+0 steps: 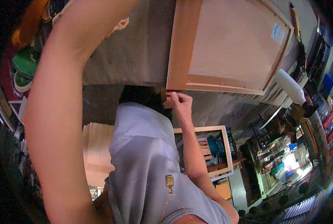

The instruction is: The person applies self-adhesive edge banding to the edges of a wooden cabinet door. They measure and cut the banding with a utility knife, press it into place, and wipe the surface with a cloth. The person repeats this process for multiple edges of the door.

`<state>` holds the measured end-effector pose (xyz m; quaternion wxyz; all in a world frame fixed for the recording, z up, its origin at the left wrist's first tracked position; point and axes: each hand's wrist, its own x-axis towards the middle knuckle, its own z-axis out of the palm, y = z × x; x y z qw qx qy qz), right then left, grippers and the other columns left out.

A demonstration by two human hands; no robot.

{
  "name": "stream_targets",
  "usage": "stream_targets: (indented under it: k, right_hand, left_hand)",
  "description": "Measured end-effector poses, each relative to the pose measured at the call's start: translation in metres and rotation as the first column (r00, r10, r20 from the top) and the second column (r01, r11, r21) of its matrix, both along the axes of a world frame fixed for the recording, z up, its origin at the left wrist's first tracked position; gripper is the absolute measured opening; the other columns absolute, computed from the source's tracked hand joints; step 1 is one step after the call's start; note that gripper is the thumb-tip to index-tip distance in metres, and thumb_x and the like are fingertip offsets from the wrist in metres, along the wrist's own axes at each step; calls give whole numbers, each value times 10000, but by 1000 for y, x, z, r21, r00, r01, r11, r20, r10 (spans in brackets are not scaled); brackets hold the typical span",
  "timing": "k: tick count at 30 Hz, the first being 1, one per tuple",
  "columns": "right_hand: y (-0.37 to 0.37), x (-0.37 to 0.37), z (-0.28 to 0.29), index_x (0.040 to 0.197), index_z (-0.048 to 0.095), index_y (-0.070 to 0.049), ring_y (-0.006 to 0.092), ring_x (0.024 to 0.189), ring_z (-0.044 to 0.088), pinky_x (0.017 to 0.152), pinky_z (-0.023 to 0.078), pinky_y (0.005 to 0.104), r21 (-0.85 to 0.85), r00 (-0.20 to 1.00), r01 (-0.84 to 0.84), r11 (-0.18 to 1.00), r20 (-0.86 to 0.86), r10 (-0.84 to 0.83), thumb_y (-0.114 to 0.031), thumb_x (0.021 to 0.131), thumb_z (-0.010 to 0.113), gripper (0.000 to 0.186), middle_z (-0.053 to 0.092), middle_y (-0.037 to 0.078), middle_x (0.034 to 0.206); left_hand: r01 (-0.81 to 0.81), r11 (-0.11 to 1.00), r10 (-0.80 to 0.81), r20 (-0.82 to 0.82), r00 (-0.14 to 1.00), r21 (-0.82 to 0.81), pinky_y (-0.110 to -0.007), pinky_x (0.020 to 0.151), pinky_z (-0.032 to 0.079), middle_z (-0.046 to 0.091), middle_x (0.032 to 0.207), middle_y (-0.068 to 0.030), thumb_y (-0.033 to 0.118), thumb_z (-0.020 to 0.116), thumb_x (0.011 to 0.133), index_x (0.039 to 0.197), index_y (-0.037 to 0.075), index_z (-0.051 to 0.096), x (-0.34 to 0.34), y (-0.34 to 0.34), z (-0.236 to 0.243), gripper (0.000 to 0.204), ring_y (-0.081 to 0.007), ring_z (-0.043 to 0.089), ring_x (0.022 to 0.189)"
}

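Note:
My right hand (181,103) is at the lower left corner of a wooden frame (226,81) with a pale back panel, which lies on the grey-brown worktable (127,56). Its fingers are closed around a small, flat brownish piece (164,98), partly covered by them; its kind is unclear. My left arm (60,112) rises along the left side and bends across the top edge, where the hand is out of sight. A blue-and-white label (278,33) is stuck on the panel's right part. Beside my left forearm lies a small peach-coloured scrap (121,24).
Below the table's edge, a second, open frame (228,149) stands by my right arm. Pale wooden boards (97,149) are stacked at my left side. A white bottle (290,87) lies to the right, near several tools. Green shoes or similar items (24,67) are at far left.

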<state>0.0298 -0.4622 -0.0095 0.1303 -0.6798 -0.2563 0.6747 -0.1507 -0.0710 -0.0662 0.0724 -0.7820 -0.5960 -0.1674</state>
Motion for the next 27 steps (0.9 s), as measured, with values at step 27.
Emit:
stream_targets:
  k: [27]
  right_hand:
    - [408,-59,-4,916,713,-48,325,830,653,755,533,403,612,338,-707,-354,733,590,-112,789,681,146,683,110,940]
  left_hand:
    - [-361,848,454,183,872,-387,-642,1119,16,217,1549,-194,617,500,878,1474,127,326,81,-302,40,791,-436,125,1436]
